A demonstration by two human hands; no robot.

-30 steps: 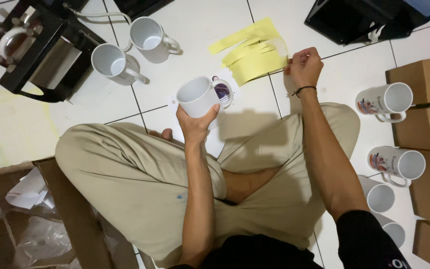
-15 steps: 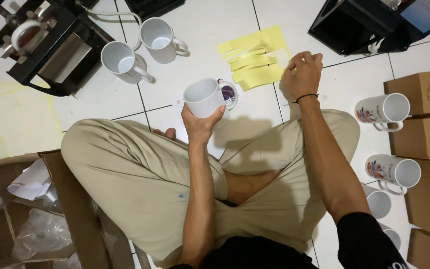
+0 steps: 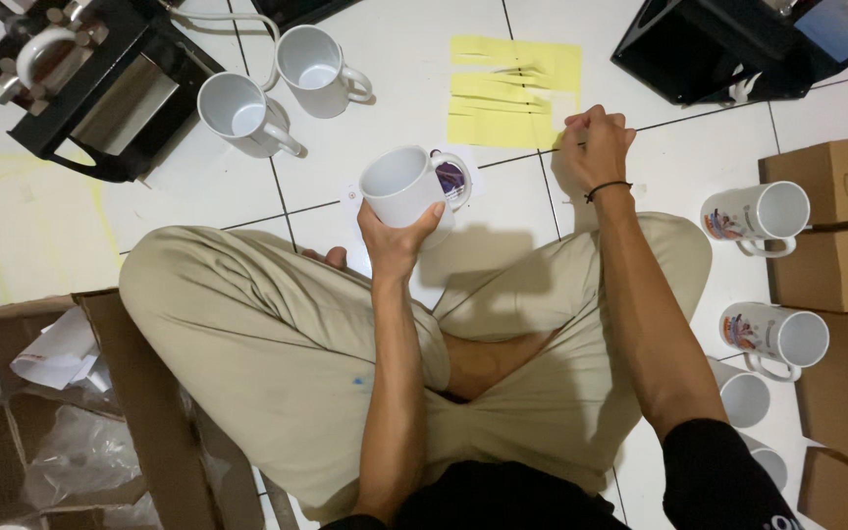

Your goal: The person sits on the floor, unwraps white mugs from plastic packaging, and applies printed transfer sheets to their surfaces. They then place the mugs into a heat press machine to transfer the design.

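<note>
Two hands work: left hand [image 3: 397, 231] wraps fingers around a white mug [image 3: 406, 186]; right hand [image 3: 595, 145], fingers curled, pinches yellow tape [image 3: 512, 90].

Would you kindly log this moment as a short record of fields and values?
Left hand: grips white mug, held above the floor
Right hand: closed fist at edge of yellow tape strips
Blank mugs: two, upright by black mug press
Printed mugs: lying beside cardboard boxes
Posture: cross-legged on tiled floor
</note>
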